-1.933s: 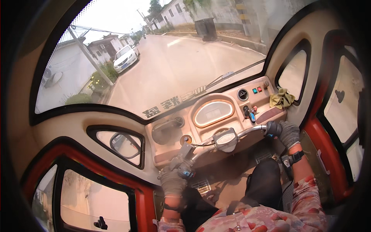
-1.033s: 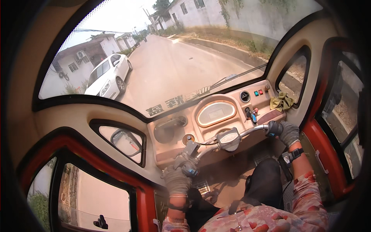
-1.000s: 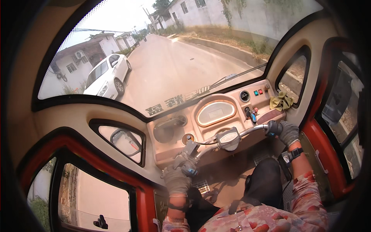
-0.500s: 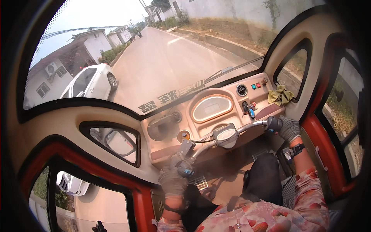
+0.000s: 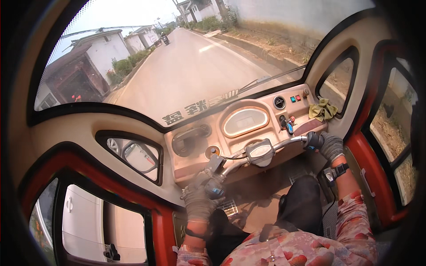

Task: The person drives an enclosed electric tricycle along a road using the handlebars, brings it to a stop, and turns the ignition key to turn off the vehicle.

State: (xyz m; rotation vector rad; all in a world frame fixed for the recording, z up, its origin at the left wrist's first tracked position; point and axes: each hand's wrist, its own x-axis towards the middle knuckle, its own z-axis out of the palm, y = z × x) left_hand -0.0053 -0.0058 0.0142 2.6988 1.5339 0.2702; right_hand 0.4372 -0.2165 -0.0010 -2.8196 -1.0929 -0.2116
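I sit at a silver handlebar (image 5: 286,144) with a pale centre cover (image 5: 260,153), inside a small cabin vehicle. My left hand (image 5: 198,201), in a grey glove, is wrapped round the left grip beside a switch block (image 5: 214,188). My right hand (image 5: 332,147), gloved the same way, closes round the right grip next to a black switch block (image 5: 314,142). Parts of both grips are hidden under the gloves. Behind the bar is an oval instrument display (image 5: 245,122). A key with a blue fob (image 5: 289,127) hangs in the dashboard to its right.
A yellow-green cloth (image 5: 322,109) lies at the dashboard's right end. Through the windshield a road (image 5: 186,71) runs ahead, with a kerb and wall (image 5: 284,26) on the right. A motorcycle rider (image 5: 165,38) is far ahead. A white car (image 5: 84,217) fills the left door window.
The white car has passed from the windshield to the left side window. The rider ahead looks nearer, and the houses have shifted. Both hands stay on the grips.
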